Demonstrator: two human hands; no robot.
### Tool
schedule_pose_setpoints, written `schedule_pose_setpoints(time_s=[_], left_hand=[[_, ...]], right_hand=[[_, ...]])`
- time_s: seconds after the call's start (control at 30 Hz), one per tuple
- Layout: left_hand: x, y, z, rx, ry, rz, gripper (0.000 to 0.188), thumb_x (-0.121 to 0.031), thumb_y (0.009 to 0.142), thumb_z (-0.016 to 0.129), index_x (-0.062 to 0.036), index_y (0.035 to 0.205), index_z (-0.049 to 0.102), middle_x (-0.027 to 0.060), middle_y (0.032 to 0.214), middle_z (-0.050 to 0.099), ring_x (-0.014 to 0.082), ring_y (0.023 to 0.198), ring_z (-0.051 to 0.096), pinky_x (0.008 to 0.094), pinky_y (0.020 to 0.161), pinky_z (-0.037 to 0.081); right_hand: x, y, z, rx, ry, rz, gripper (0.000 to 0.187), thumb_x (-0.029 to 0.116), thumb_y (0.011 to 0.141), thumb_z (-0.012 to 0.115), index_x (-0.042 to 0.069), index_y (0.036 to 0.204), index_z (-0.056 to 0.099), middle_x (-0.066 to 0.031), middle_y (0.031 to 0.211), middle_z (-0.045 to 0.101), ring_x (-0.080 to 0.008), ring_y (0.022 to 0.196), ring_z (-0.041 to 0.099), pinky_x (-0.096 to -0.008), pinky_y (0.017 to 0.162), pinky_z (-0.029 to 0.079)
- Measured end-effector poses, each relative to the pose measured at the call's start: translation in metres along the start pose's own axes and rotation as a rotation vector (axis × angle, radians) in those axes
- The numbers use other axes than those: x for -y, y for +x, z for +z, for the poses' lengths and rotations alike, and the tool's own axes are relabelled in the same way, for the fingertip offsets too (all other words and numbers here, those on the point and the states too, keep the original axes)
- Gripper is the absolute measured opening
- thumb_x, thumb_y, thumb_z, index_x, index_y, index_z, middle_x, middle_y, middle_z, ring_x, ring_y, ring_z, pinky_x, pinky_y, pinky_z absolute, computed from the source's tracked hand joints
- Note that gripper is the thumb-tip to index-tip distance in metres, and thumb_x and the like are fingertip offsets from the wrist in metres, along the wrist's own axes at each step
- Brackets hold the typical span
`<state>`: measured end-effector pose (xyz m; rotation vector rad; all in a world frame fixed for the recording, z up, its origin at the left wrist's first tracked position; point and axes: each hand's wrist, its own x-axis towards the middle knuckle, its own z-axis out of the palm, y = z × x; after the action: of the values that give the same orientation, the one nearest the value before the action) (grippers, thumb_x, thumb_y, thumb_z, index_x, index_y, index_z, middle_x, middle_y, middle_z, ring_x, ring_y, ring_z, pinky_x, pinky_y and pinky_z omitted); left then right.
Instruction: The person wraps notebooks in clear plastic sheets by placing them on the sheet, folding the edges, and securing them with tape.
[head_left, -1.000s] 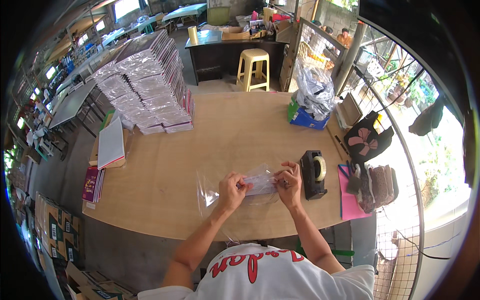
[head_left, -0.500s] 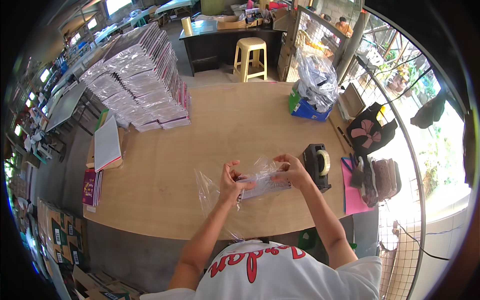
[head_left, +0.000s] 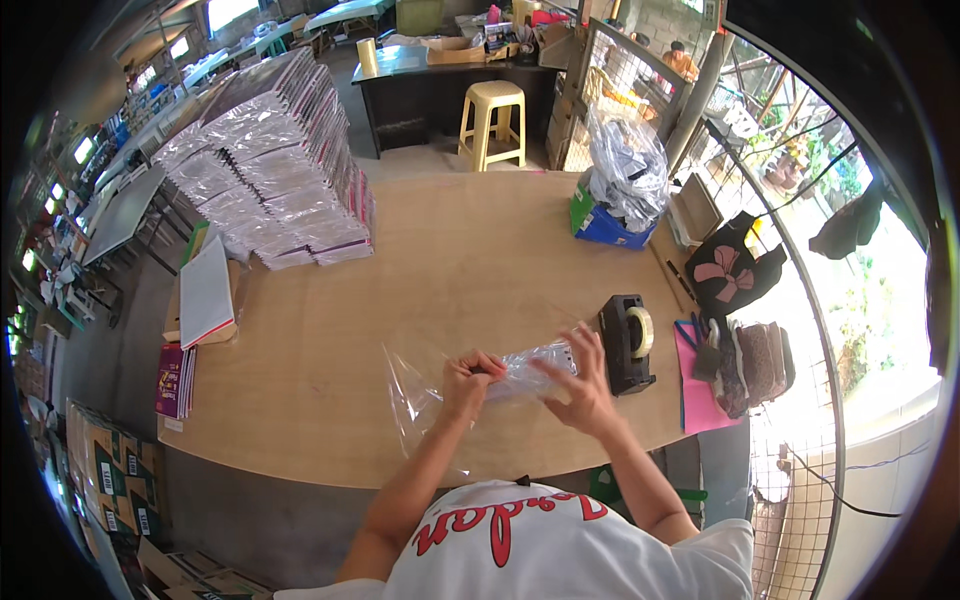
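A small bundle wrapped in clear plastic (head_left: 532, 367) lies on the wooden table in front of me; the glare on the film hides what is inside. My left hand (head_left: 472, 382) is closed at the bundle's left end, pinching the plastic. Loose film (head_left: 408, 395) spreads out to the left of that hand and down toward the table's near edge. Over the bundle's right end, my right hand (head_left: 580, 382) is open with its fingers spread, slightly blurred. Just right of it stands a black tape dispenser (head_left: 624, 345) with a roll of clear tape.
Tall stacks of plastic-wrapped books (head_left: 270, 170) fill the table's far left. Notebooks (head_left: 205, 290) and purple booklets (head_left: 174, 380) sit at the left edge. A blue-green box (head_left: 610, 225) stuffed with plastic is far right. Pink paper (head_left: 703, 400) and scissors lie at the right edge.
My left fingers have closed together on the plastic. My right hand has opened, spreading its fingers and lifting off the bundle's right side. The view has shifted slightly.
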<state>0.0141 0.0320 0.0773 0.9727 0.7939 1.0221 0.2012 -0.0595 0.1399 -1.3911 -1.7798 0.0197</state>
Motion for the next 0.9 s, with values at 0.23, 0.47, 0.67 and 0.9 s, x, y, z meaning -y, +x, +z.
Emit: schedule_pose_setpoints(time_s=[0.23,0.47,0.67,0.9], left_hand=[[0.009,-0.006,0.007,-0.102,0.066,0.198,0.019,0.019,0.067,0.065,-0.0002,0.066,0.062,0.0105,0.079,0.067,0.0149,0.078,0.065,0.0257,0.070,0.054],[0.007,-0.005,0.008,-0.112,0.203,0.213,0.019,0.012,0.069,0.072,-0.0023,0.078,0.063,0.0080,0.085,0.068,0.0141,0.083,0.065,0.0294,0.074,0.053],[-0.056,0.029,-0.016,0.605,0.464,-0.035,0.054,-0.003,0.070,0.082,-0.0034,0.120,0.061,0.0124,0.113,0.063,0.0225,0.112,0.060,0.0360,0.101,0.046],[-0.087,0.055,0.024,0.947,1.199,0.061,0.068,-0.027,0.070,0.081,-0.0042,0.129,0.057,0.0163,0.123,0.057,0.0315,0.110,0.060,0.0420,0.096,0.049]], right_hand=[[0.023,-0.022,0.031,-0.227,0.129,0.119,0.024,0.002,0.068,0.081,0.017,0.087,0.077,-0.0001,0.082,0.067,-0.0188,0.089,0.067,-0.0531,0.115,0.025],[0.013,-0.060,0.047,-0.206,0.168,0.187,0.022,0.001,0.069,0.080,0.016,0.085,0.077,0.0003,0.079,0.065,-0.0157,0.086,0.068,-0.0508,0.117,0.023],[-0.014,-0.075,0.062,-0.197,-0.074,-0.073,0.031,0.003,0.073,0.074,0.017,0.100,0.078,0.0053,0.095,0.068,-0.0138,0.103,0.066,-0.0518,0.120,0.014],[-0.051,-0.107,0.069,0.020,-0.487,-0.326,0.053,0.008,0.074,0.066,0.019,0.125,0.068,0.0033,0.137,0.055,-0.0141,0.135,0.045,-0.0609,0.118,0.011]])
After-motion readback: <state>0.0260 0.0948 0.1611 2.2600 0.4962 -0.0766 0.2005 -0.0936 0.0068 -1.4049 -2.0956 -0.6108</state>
